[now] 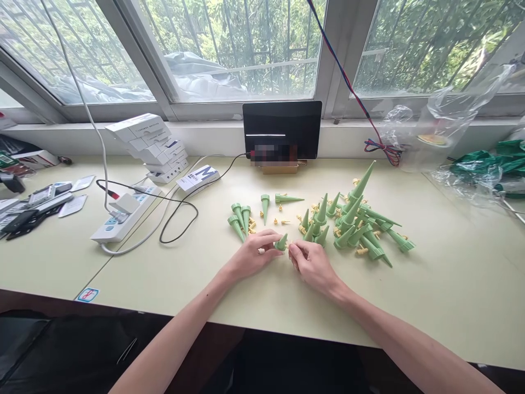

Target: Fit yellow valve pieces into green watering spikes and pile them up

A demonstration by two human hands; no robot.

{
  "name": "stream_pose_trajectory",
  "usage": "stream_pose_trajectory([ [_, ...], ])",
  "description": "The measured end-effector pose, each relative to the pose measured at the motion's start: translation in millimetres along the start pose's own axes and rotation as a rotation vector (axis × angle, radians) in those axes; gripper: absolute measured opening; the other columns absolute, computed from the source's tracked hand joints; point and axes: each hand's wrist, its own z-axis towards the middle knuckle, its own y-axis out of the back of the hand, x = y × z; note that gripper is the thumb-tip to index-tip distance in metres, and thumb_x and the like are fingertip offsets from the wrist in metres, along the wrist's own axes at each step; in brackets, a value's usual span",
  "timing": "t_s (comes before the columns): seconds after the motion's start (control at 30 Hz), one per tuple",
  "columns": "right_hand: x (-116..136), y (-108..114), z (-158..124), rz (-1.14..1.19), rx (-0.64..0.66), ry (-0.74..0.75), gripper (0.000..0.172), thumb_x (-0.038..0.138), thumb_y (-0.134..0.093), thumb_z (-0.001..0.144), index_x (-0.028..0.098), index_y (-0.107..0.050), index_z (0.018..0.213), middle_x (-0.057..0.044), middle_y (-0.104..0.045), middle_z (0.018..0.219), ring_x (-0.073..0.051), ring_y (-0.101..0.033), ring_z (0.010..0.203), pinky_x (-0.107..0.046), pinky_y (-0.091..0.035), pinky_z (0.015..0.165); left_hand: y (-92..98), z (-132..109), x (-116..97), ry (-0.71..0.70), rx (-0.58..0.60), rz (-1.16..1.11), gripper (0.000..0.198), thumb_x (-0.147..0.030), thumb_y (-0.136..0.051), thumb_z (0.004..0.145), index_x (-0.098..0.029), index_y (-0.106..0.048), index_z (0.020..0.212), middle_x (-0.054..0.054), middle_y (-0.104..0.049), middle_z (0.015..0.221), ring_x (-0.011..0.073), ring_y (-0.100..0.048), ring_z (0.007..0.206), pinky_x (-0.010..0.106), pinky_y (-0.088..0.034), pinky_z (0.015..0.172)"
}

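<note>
The left hand (254, 254) pinches a small green cone (281, 242) mid-table (451, 284), toward the front edge. The right hand (312, 264) meets it with fingers pinched shut just beside the cone. What they grip is too small to make out. Behind lies a heap of green cones (361, 227), overlapping, with yellow bits (361, 251) half hidden among them. A tablet (282, 128) leans at the back edge, its lower part blurred.

— What is lying in front of the tablet (282, 129)?
— A heap of cones (361, 224), off to its right on the table (451, 284); a smaller cluster (241, 216) is lying slightly left.
— And further left of the tablet?
— The stack of boxes (150, 145) is standing there, the power strip (123, 216) lying further forward. The left hand (250, 257) and right hand (314, 264) are meeting before the tablet, one cone (281, 242) between them.
</note>
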Motion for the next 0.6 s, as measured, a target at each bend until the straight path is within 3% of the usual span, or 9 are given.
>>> stream_pose_trajectory([
  [0.13,-0.4,0.4,0.2,-0.006,-0.005,0.002,0.04,0.04,-0.042,0.098,0.02,-0.045,0.063,0.003,-0.042,0.05,-0.012,-0.039,0.045,-0.025,-0.029,0.046,-0.7,-0.2,0.3,-0.018,0.005,0.027,0.017,-0.028,-0.061,0.089,-0.017,-0.069,0.1,0.002,-0.055,0.079,0.0101,-0.047,0.064,0.023,-0.041,0.059],
  [0.33,-3.0,0.6,-1.0,-0.141,-0.047,0.123,0.038,0.033,-0.041,0.098,0.021,-0.038,0.063,0.003,-0.04,0.055,-0.012,-0.033,0.051,-0.026,-0.027,0.051,0.7,0.1,1.4,0.02,0.032,0.0,0.022,-0.031,-0.064,0.086,-0.014,-0.061,0.072,-0.003,-0.042,0.064,0.0099,-0.038,0.06,0.023,-0.032,0.054],
  [0.6,-5.2,-1.8,-2.1,-0.205,-0.064,0.229,0.035,0.027,-0.038,0.098,0.021,-0.034,0.064,0.003,-0.038,0.059,-0.012,-0.032,0.055,-0.027,-0.027,0.054,3.1,-0.6,-2.7,0.082,0.087,-0.094,0.028,-0.038,-0.06,0.088,-0.013,-0.063,0.075,-0.002,-0.043,0.061,0.0099,-0.038,0.057,0.023,-0.031,0.052],
])
